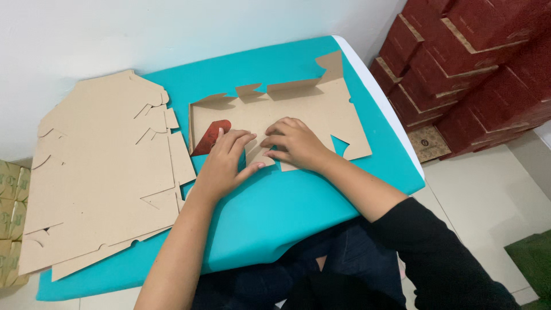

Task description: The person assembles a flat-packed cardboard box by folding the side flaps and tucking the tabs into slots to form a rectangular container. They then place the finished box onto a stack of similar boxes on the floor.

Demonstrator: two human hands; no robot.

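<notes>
A flat die-cut cardboard box blank lies on the turquoise table cover, brown side up, with its far flaps partly raised. A red printed flap is folded over at its left end. My left hand presses down on the blank's near edge beside that red flap. My right hand rests next to it, fingers curled and pressing on the cardboard near the middle. Both hands touch each other's fingertips over a near flap.
A stack of more flat cardboard blanks lies on the left of the table. Red folded boxes are piled at the right against the wall. Green-printed boxes sit at the far left edge. My lap is below the table's front edge.
</notes>
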